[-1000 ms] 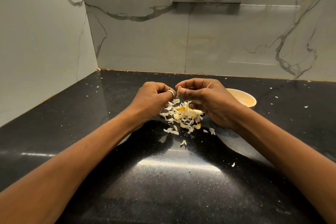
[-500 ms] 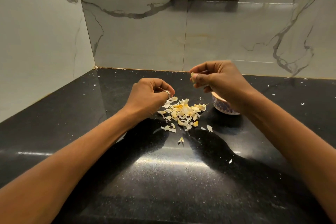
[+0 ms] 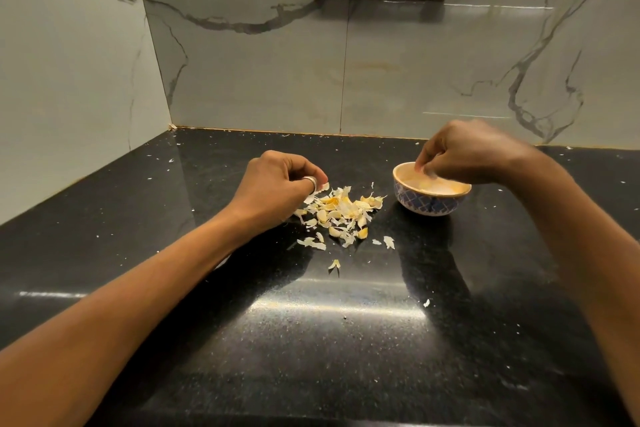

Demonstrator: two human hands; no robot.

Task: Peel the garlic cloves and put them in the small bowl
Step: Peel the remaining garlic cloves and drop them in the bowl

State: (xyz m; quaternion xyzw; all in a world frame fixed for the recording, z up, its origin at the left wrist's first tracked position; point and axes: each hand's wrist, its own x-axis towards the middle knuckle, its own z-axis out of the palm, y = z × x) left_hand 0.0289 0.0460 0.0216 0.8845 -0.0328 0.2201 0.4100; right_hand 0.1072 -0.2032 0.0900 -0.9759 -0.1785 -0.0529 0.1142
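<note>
Two hands work apart in the head view. The right hand [image 3: 474, 152] dips bunched fingers [image 3: 424, 163] into the small bowl [image 3: 408, 199]. They are blurred, so I cannot tell whether they hold a peeled clove. This looks like the drop-off step. The left hand [image 3: 277, 180] rests curled against the garlic pile [image 3: 341, 211] on the worktop [image 3: 311, 340], and whether it pinches any skin is unclear. The next move calls for picking an unpeeled clove from that pile.

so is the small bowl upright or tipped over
Upright. The small bowl sits on its base on the black counter, rim level and mouth facing up; the right hand has its fingertips down inside it.
</note>
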